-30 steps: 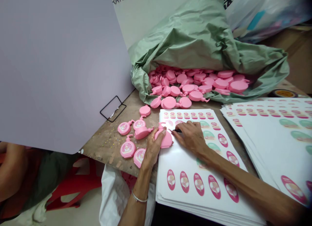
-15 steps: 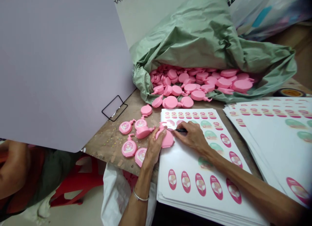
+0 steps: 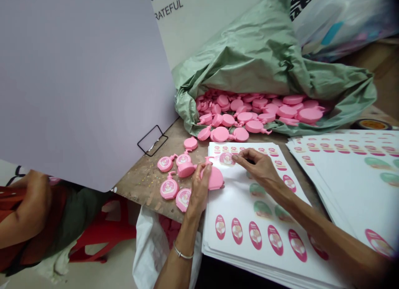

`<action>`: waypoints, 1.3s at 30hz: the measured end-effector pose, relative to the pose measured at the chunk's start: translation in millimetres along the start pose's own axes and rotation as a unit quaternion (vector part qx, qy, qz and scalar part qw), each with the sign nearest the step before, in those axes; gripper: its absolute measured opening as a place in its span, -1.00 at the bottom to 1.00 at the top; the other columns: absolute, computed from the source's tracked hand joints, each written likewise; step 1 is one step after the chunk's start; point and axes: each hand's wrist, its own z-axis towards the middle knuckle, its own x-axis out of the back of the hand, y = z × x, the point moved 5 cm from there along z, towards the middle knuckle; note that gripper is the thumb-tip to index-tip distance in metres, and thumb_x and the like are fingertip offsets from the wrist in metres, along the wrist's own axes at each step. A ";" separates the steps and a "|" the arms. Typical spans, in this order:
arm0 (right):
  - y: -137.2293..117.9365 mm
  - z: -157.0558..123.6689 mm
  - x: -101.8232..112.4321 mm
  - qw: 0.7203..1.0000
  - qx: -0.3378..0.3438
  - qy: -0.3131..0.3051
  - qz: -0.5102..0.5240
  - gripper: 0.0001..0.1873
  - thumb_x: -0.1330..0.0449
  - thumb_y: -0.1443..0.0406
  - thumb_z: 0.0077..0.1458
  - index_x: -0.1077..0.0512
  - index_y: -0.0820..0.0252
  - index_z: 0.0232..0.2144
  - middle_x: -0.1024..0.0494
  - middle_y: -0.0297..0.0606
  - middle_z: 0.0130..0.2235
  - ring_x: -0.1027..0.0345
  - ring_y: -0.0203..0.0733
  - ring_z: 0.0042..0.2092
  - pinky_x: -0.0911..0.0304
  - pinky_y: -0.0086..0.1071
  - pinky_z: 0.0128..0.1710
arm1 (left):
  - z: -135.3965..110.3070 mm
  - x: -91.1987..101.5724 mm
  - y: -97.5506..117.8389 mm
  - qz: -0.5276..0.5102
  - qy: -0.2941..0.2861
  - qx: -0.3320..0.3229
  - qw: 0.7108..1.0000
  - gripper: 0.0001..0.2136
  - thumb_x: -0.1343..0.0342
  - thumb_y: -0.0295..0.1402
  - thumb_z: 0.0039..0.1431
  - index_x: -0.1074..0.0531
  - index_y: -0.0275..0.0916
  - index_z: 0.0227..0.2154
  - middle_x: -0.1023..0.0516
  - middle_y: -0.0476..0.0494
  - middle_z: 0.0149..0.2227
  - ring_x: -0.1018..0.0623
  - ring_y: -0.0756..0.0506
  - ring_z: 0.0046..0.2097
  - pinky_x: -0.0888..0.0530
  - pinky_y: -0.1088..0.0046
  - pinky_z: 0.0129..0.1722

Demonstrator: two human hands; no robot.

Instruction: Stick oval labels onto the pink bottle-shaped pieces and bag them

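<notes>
Rightward along the sticker sheet [image 3: 230, 206], my right hand [image 3: 258, 168] has slid, now just beside a pink oval label [image 3: 227, 158]. My hands stay apart: my left hand [image 3: 199, 189] clamps a pink pump bottle [image 3: 214, 179] at the sheet's left edge, by the scarred wooden table [image 3: 140, 185] and a green plastic bag [image 3: 249, 60].

Lavender board [image 3: 77, 85], red plastic stool [image 3: 102, 235], white sack [image 3: 149, 243]

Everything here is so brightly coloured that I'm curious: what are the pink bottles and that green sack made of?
The pink bottle in the left hand looks like moulded plastic with a smooth, softly shining finish; its colour is even and its pump-shaped neck has clean edges. The green sack looks like thin plastic film, glossy where it catches the light and folded into sharp creases, though its exact type cannot be told.
</notes>
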 end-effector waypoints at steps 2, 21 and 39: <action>-15.4 -9.8 2.1 0.999 0.013 -0.031 -0.011 -0.57 -0.27 -0.06 -0.07 -0.50 0.20 -0.40 -0.43 -0.35 -0.52 -0.21 -0.32 -0.50 -0.12 -0.42 -0.53 | -8.3 -5.2 5.4 -0.067 0.006 0.031 0.997 -0.55 -0.10 0.01 0.12 -0.43 -0.24 -0.09 -0.54 -0.18 -0.13 -0.57 -0.14 -0.16 -0.57 0.39 -0.26; -55.3 -48.4 -4.7 0.988 0.086 -0.089 -0.092 -0.73 -0.24 0.09 0.05 -0.59 0.14 -0.33 -0.60 -0.29 -0.39 -0.39 -0.24 -0.42 -0.30 -0.38 -0.41 | -24.6 -20.3 8.9 -0.115 -0.003 0.101 0.988 -0.55 0.02 0.06 0.17 -0.45 -0.22 -0.15 -0.56 -0.17 -0.23 -0.56 -0.16 -0.19 -0.58 0.30 -0.28; -52.9 -47.9 -4.6 0.986 0.110 -0.069 -0.105 -0.78 -0.26 0.12 0.05 -0.58 0.11 -0.34 -0.61 -0.31 -0.37 -0.41 -0.24 -0.40 -0.29 -0.37 -0.38 | -23.0 -17.1 6.8 -0.057 0.020 0.076 0.995 -0.52 0.16 0.07 0.24 -0.46 -0.21 -0.18 -0.55 -0.12 -0.25 -0.54 -0.11 -0.24 -0.54 0.37 -0.25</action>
